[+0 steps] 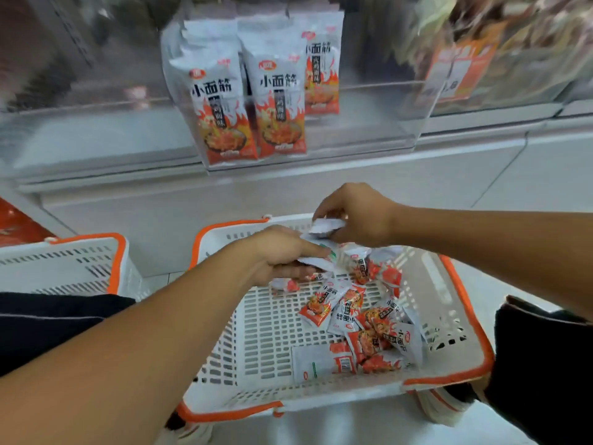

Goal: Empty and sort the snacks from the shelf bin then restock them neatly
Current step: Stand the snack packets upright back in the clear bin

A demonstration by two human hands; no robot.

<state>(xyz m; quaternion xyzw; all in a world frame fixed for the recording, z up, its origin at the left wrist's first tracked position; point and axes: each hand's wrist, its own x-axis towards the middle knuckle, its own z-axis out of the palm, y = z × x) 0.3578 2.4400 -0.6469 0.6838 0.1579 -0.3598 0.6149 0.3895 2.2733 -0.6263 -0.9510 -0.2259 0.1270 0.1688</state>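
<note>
Two hands are working over the white basket [256, 332]: left hand [282, 255] is pinching small packets [316, 263] lying flat near the far edge, right hand [359, 216] is gripping another packet [327, 225]. Loose snack packets [362, 322] are lying jumbled towards the right edge, axes mixed. Big bags [221, 101] are standing upright in the shelf bin [414, 123].

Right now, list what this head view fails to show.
- Packets gripped by left hand: count hidden by fingers.
- Packet held by right hand: print hidden, back showing.
- Second basket: contents hidden by its wall.
- Upper-right shelf goods: motion-blurred.
- Small-packet fine print: too small.
</note>
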